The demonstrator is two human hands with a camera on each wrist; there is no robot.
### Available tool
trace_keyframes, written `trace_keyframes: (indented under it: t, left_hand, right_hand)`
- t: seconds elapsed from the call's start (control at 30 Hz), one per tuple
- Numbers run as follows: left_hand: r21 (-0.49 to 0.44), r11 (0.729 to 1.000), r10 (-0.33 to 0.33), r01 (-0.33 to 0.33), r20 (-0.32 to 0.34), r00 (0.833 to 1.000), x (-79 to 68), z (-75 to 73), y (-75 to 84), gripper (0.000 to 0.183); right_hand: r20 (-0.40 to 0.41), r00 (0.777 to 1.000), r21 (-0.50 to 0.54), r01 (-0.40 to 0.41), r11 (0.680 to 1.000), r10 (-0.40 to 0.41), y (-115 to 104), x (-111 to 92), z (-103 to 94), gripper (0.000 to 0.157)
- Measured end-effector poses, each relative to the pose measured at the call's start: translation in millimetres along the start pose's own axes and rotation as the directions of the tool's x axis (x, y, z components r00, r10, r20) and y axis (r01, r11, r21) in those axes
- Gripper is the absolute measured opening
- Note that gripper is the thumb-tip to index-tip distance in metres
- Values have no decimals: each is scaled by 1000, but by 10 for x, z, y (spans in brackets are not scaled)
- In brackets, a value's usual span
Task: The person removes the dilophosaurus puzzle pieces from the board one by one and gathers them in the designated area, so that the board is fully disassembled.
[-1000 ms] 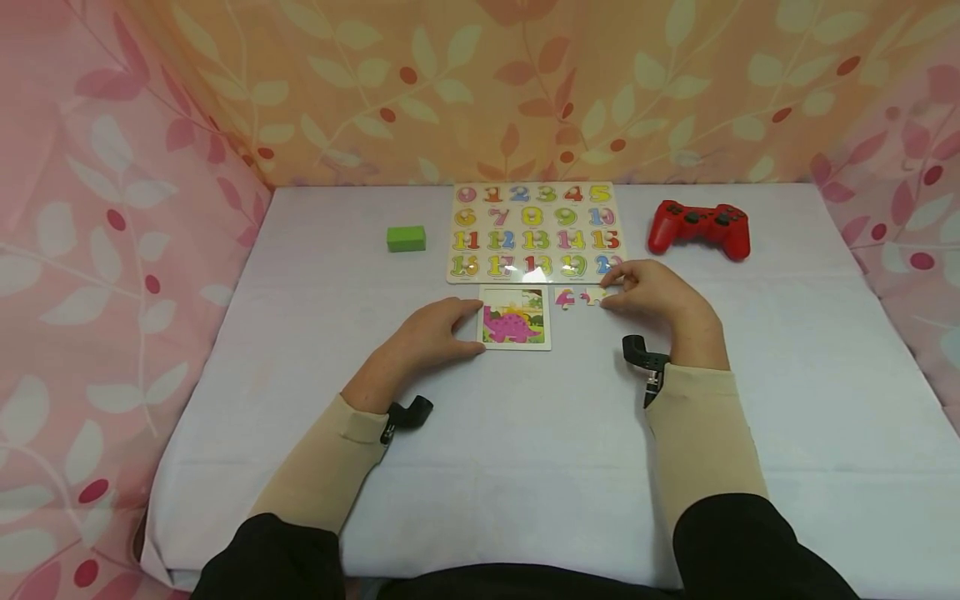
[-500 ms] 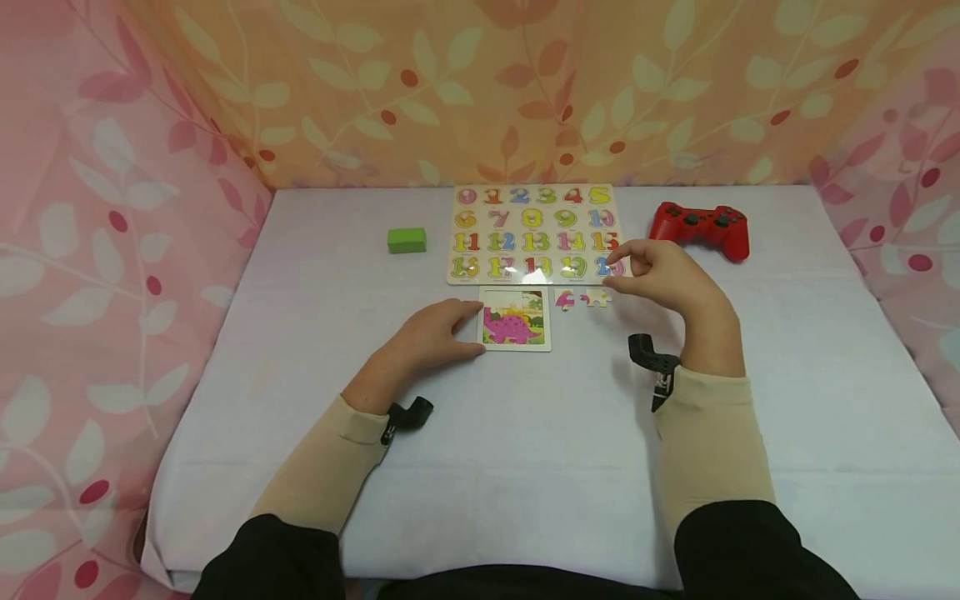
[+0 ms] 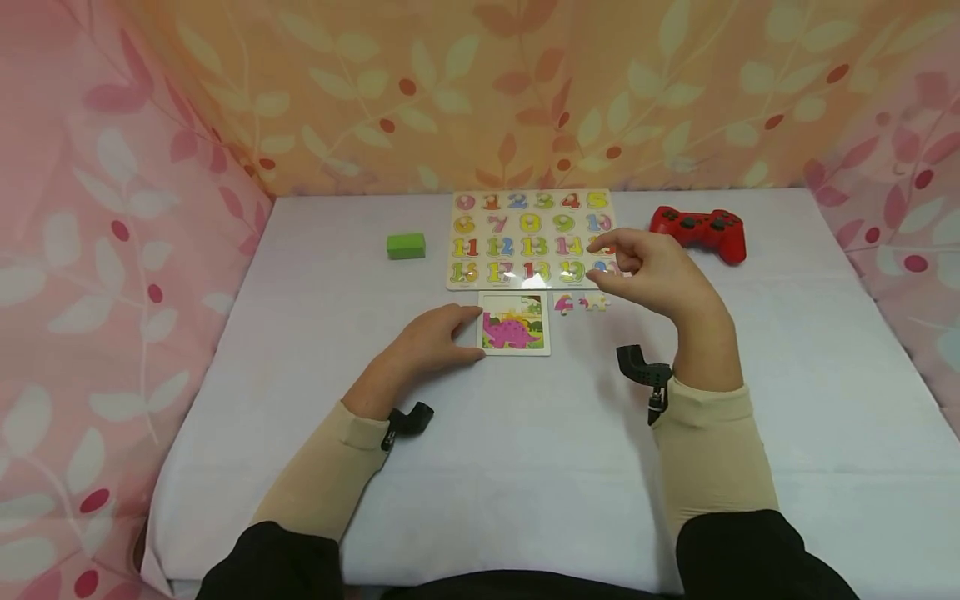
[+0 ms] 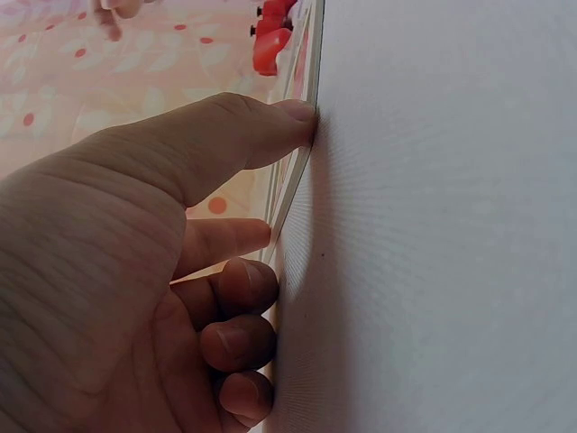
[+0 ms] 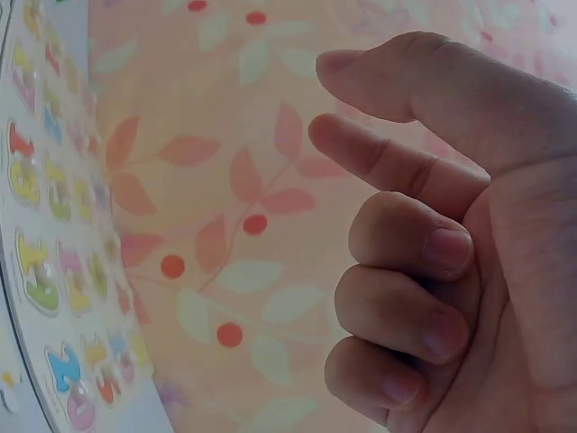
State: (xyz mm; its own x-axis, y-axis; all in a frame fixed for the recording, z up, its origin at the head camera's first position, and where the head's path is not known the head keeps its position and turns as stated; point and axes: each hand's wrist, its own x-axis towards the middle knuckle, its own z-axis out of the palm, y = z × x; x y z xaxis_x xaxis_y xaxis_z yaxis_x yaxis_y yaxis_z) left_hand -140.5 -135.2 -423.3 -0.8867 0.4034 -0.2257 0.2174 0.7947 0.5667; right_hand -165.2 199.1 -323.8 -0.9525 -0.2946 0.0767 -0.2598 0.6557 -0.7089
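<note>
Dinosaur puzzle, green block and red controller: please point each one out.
Dinosaur puzzle [image 3: 512, 332]: head view, on the pink dinosaur's body.
Green block [image 3: 406, 248]: head view, on its front face.
Red controller [image 3: 702, 226]: head view, on the middle of its body.

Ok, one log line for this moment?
left grip: touching square white-framed pink-dinosaur puzzle | right grip: hovering, empty | two loose multicoloured jigsaw pieces: right of puzzle

From here I watched the right hand [image 3: 656, 275] leave the puzzle piece [image 3: 597, 302] just below the number board [image 3: 514, 223], rising before the board's lower right corner.
</note>
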Motion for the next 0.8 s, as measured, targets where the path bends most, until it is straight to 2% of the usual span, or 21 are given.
trace_keyframes:
  t: [0.2,0.4,0.57,0.7,0.8]
  left_hand:
    - [12,1000,6,-6,-9,1000,-23,6,7,75]
    - [11,1000,13,-13,-7,1000,-27,6,20,75]
    - [22,1000,12,-12,-11,1000,-15,12,8,75]
    - [22,1000,11,-10,-11,1000,-18,9,6,75]
    - [22,1000,10,-10,-11,1000,-22,8,11,74]
  right_hand:
    - [35,997,23,75,997,-76,-105,34,174,28]
    - [169,981,44,86,995,-93,-89,161,424,28]
    - [279,959,27,42,999,-48,-22,255,658,30]
    - [378,925,0,-23,1000,22,70,318,835,31]
    - [413,910,-33,-37,999,47,148,351,935,32]
